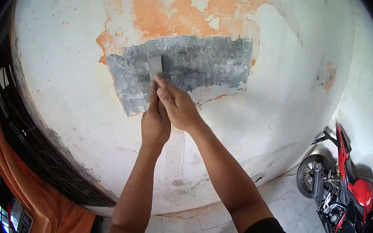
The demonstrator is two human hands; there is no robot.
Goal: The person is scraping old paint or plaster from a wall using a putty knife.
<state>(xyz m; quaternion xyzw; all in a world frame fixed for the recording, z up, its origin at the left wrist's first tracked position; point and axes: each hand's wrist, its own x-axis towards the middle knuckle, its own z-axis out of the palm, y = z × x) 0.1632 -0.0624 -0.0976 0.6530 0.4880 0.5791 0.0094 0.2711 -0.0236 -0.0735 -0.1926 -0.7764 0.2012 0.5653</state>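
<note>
A flat grey scraper blade [155, 65] lies against a bare grey patch [219, 59] of the wall, its broad end pointing up. Below the blade, my left hand [155, 126] is closed round the lower end of the scraper; the handle itself is hidden. My right hand [178, 106] presses its fingers on the lower part of the blade, just above and beside the left hand. Around the grey patch the off-white paint [65, 73] ends in ragged edges, and orange paint [170, 9] shows above it.
At the right, a red and black motorcycle [361, 194] stands by the wall on pale tiled floor [180, 226]. A dark metal grille [23, 130] and an orange curtain [48, 202] run along the left. Another chipped spot [327, 76] marks the wall at the right.
</note>
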